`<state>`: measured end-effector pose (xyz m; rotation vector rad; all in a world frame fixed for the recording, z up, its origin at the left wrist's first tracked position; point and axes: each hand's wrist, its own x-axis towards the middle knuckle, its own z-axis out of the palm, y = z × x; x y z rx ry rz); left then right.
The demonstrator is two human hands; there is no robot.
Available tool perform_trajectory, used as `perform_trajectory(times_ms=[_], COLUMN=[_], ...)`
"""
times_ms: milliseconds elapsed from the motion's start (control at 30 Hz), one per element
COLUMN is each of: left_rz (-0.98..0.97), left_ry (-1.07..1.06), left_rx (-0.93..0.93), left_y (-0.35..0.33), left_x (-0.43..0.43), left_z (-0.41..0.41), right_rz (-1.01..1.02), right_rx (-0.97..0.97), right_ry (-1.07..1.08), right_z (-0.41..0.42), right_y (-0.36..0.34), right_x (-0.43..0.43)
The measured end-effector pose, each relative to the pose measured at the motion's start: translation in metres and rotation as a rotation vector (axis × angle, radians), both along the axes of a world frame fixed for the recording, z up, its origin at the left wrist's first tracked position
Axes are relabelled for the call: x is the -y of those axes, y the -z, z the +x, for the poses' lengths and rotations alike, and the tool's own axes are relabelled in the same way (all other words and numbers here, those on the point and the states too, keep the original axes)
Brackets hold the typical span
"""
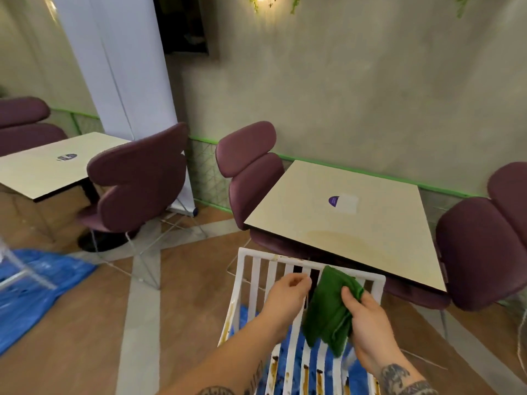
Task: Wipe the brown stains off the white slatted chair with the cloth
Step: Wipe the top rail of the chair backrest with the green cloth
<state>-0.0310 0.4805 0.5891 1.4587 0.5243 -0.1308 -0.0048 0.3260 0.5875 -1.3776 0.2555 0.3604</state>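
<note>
A white slatted chair [251, 283] stands at the bottom centre, its back pushed under a table edge. Brown stains [306, 377] run down several seat slats and along the left frame [226, 323]. A folded green cloth [326, 306] hangs over the chair's back slats. My right hand [365, 317] grips the cloth at its right edge, thumb on top. My left hand [288, 295] hovers just left of the cloth over the slats, fingers loosely curled; whether it holds a slat is unclear.
A cream square table [342, 229] stands right behind the chair, with purple padded chairs [248, 166] around it. A second table [51, 163] and purple chair [134, 181] are at the left. Blue plastic sheeting [31, 289] lies on the wooden floor, also under the white chair.
</note>
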Motion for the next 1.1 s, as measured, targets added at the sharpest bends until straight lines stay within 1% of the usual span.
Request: perform_trajectory(times_ms=[67,133,167,233,300,433,533,667,733,767,833,900,967,1000,1067,1100], left_rz=[-0.069,-0.151,-0.170,-0.186,-0.200,-0.098,0.039,0.164,0.178,0.175,0.111,-0.006,-0.124,-0.173,-0.220,-0.220], left_ry=[0.015,0.007,-0.024,-0.088,-0.095,-0.069,-0.175,-0.363,-0.412,-0.415,-0.377,-0.326,-0.305,-0.314,-0.342,-0.357], left_rx=[-0.035,-0.069,-0.077,-0.100,-0.132,-0.169,-0.154,-0.071,-0.020,-0.010,-0.011,-0.015,-0.021,-0.018,-0.012,-0.006], left_y=[0.021,0.041,0.049,0.066,0.084,0.117,0.133,0.155,0.162,0.167,0.177,0.187,0.195,0.199,0.207,0.211], left_x=[-0.007,-0.012,-0.015,-0.021,-0.033,-0.077,-0.119,-0.177,-0.198,-0.208,-0.223,-0.233,-0.237,-0.237,-0.235,-0.235], left_z=[-0.004,-0.008,-0.010,-0.010,-0.006,0.014,0.037,0.082,0.104,0.116,0.136,0.153,0.166,0.171,0.177,0.180], right_rz=[0.061,0.072,0.054,-0.052,-0.133,-0.152,-0.232,-0.420,-0.520,-0.572,-0.650,-0.733,-0.865,-0.973,-1.182,-1.232], right_rx=[-0.059,-0.086,-0.084,-0.036,-0.027,-0.097,-0.066,0.117,0.279,0.390,0.650,0.842,0.959,1.005,1.073,1.117], right_ry=[-0.055,-0.121,-0.139,-0.162,-0.156,-0.002,0.017,-0.049,-0.131,-0.170,-0.207,-0.250,-0.363,-0.458,-0.611,-0.620], right_z=[0.002,0.000,-0.001,-0.003,0.001,0.027,0.052,0.095,0.116,0.128,0.148,0.170,0.193,0.202,0.210,0.210], right_y=[0.009,0.021,0.028,0.040,0.059,0.098,0.115,0.123,0.123,0.125,0.128,0.143,0.162,0.173,0.193,0.199], right_x=[-0.011,-0.026,-0.033,-0.043,-0.054,-0.077,-0.094,-0.133,-0.158,-0.173,-0.198,-0.225,-0.248,-0.257,-0.273,-0.277])
